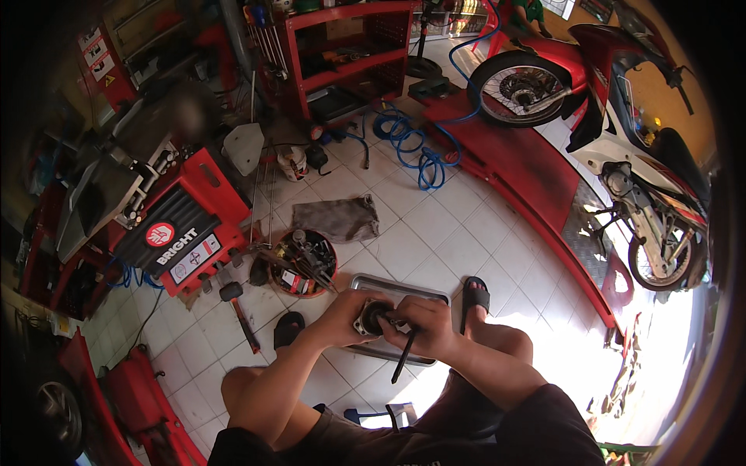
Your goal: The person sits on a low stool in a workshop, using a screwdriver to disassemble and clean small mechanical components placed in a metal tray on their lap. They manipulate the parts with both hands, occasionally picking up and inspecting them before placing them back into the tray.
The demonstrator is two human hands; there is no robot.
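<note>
Curled around a metal part, the left hand holds it above a grey tray, while the right hand wraps a black rod at the part's side. Large white lettering and a round red emblem mark a red-and-black machine; a wall sign carries a yellow warning triangle. Pale tiles floor the workshop, where a red platform lies near a red-and-white motorcycle.

Silver-and-black part, black rod, blue hose
</note>
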